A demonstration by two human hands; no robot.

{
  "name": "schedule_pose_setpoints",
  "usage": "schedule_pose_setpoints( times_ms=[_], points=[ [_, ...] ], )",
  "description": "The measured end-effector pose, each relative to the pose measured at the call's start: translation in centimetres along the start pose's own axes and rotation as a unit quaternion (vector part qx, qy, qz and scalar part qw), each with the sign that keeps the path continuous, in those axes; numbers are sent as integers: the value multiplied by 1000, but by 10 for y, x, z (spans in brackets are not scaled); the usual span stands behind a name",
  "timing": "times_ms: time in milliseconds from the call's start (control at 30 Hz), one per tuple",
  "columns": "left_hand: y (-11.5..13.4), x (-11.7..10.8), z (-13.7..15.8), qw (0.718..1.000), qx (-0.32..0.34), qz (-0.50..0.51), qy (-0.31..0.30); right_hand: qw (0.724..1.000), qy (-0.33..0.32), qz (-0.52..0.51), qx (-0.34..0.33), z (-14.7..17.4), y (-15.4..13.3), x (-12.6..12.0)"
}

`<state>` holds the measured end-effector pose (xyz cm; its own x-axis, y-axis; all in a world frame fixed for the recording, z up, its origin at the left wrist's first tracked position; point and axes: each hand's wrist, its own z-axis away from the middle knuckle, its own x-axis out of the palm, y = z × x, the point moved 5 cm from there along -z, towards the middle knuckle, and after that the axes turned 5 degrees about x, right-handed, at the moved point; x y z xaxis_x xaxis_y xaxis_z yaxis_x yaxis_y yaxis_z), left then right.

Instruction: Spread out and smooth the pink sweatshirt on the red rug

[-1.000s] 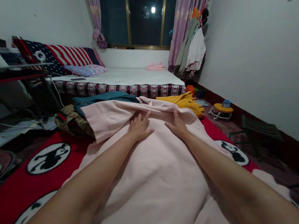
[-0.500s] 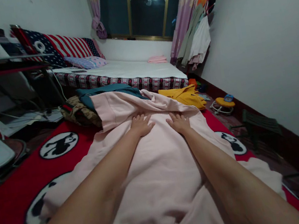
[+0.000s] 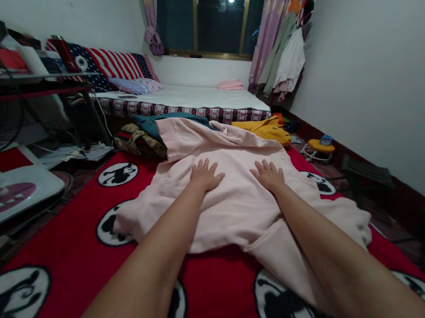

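A pale pink garment (image 3: 227, 200) lies spread on a red blanket (image 3: 68, 248) printed with black-and-white round figures. My left hand (image 3: 205, 175) rests flat on the garment's upper middle, fingers spread. To its right, about a hand's width away, my right hand (image 3: 267, 174) also presses flat on the cloth with fingers apart. Neither hand holds anything. The garment's far end is folded back over other clothes. Part of the garment hangs toward the near right beside my right forearm.
Behind the pink garment lie a teal piece (image 3: 157, 119), a brown patterned piece (image 3: 136, 142) and a yellow garment (image 3: 267, 129). A bed (image 3: 194, 99) with pillows stands by the window. A white fan base (image 3: 2, 194) sits left; a small yellow stool (image 3: 318, 146) stands right by the wall.
The view has pulled back and both hands have slid apart over the pink garment, flattening it. More of the red blanket shows in front now.
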<state>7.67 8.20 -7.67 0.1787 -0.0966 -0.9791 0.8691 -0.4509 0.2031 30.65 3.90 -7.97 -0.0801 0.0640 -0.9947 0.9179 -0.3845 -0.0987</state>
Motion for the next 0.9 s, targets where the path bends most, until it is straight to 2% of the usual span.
schedule_pose_setpoints(
  times_ms=[133, 200, 900],
  points=[
    [1, 1, 14, 996, -3, -1, 91, 999, 30, 7, -7, 6, 2, -2],
    [1, 2, 17, 994, -5, 1, 110, 999, 38, 8, -13, 7, 2, -3],
    [0, 2, 11, 993, -13, 5, 116, 996, 76, -30, -23, 0, 10, -2]
  ],
)
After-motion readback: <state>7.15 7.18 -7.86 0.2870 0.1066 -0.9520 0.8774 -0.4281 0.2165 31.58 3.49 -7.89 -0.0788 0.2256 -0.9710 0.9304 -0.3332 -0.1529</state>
